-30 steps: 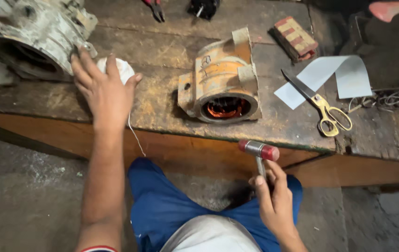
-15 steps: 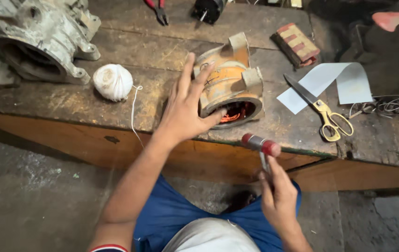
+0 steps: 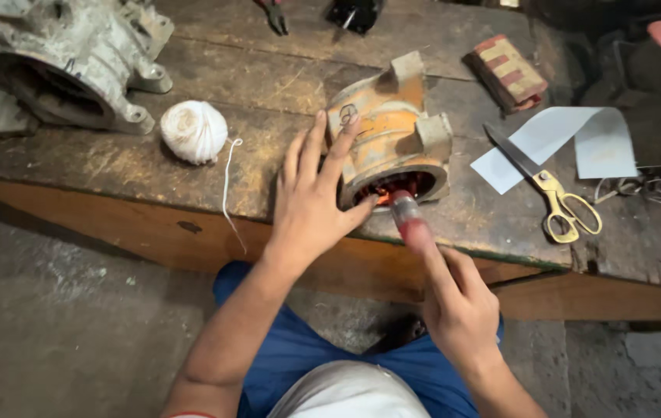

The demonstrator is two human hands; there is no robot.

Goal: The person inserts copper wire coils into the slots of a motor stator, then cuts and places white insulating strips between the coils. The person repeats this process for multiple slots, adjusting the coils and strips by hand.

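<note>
Motor stator [image 3: 392, 135] lies steadied by the flat, open left hand [image 3: 311, 205] at its left flank, while the right hand [image 3: 458, 306] grips a hammer [image 3: 410, 220] at its near opening.

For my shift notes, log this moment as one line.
left hand: steadying orange motor housing | right hand: hammer at housing opening | workbench

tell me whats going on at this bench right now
A person sits at a worn wooden workbench. Their left hand lies flat against the side of an orange motor stator housing, steadying it. Their right hand holds a small hammer with its head at the housing's open end, where copper windings show. A ball of white string, yellow-handled scissors, sheets of white paper and a grey metal casing lie around it.
</note>
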